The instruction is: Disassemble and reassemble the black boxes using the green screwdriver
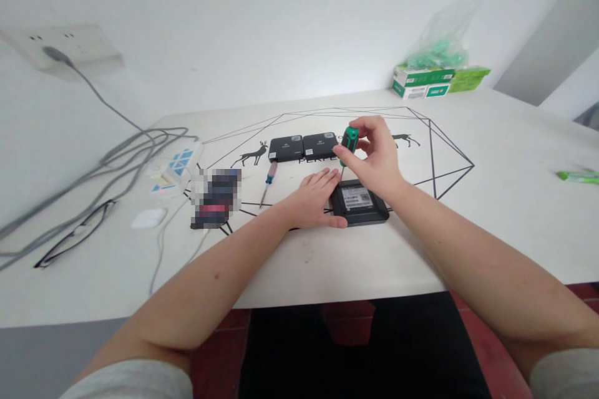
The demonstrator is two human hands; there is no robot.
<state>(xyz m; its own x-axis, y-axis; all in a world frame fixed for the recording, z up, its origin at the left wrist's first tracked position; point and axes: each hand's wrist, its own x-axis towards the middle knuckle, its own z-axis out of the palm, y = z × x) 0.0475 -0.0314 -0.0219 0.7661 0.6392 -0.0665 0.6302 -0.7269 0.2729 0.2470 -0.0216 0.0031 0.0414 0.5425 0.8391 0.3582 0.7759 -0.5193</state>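
A black square device with a white label (359,217) lies on the white table, label side up. My left hand (318,201) rests against its left side, fingers stretched out and thumb along the near left corner. In my right hand (377,153) is a screwdriver with a green and black handle (349,144), held upright between thumb and fingers. Its shaft points down at the device's far left corner; the tip's exact contact is hard to make out. Beyond my hands sit two flat black boxes, a left one (286,148) and a right one (320,145), side by side.
A second screwdriver (268,182) lies left of my hands. Further left are a pixelated phone-like object (216,199), a white case (149,218), glasses (75,234), a power strip (180,165) and grey cables (126,148). Green and white boxes (422,78) stand at the back right.
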